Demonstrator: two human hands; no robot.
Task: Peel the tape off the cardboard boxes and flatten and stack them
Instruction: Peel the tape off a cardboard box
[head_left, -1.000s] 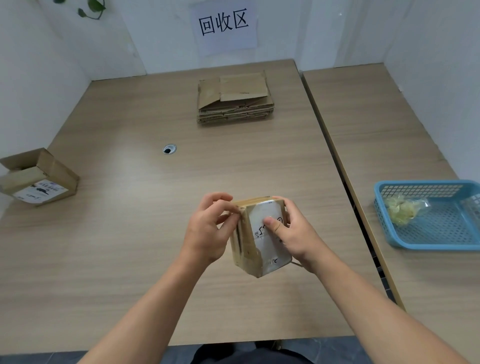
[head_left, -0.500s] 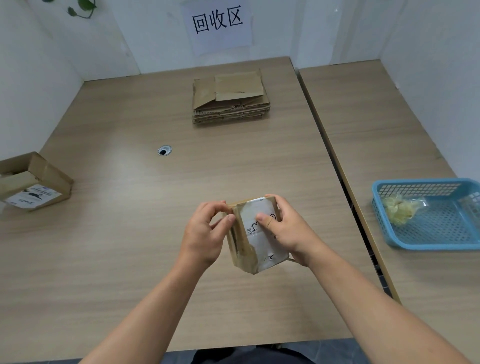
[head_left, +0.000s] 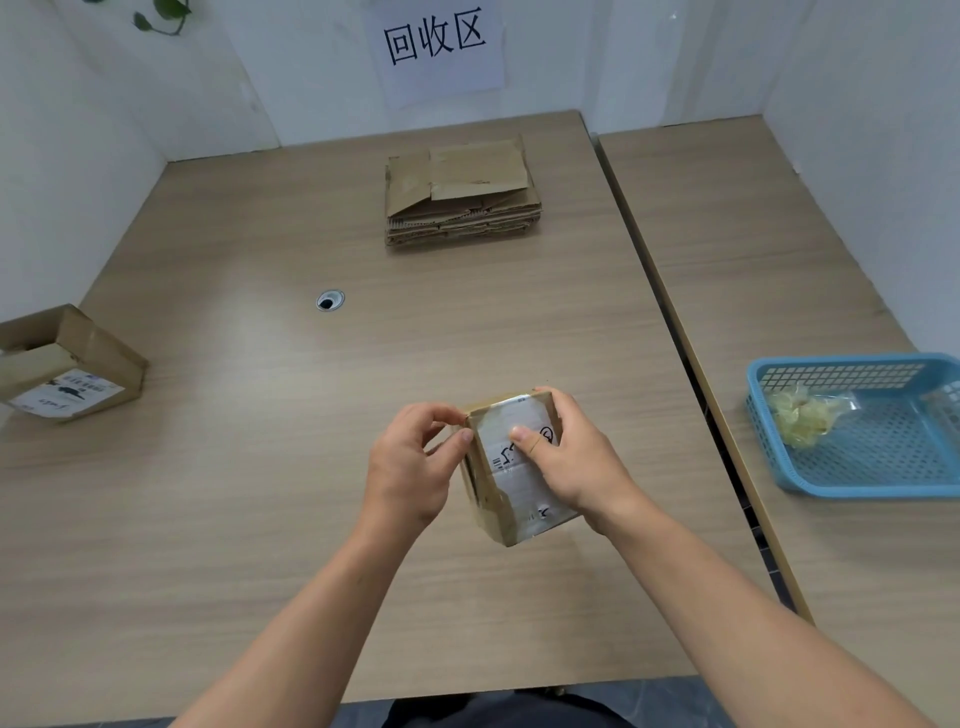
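A small taped cardboard box with a white label on its facing side is held above the table near the front middle. My right hand grips it from the right, thumb pressed on the label. My left hand is at the box's upper left corner, fingers curled and pinching at the edge there; I cannot see tape between the fingertips. A stack of flattened boxes lies at the back of the table. Another open box with a label sits at the left edge.
A blue plastic basket holding crumpled tape stands on the adjoining table at the right. A cable hole is in the tabletop left of centre. White walls close in the back and left, with a paper sign above the stack.
Both hands keep hold of the small box. The left fingers have shifted slightly along the upper left corner, and the box has turned a little.
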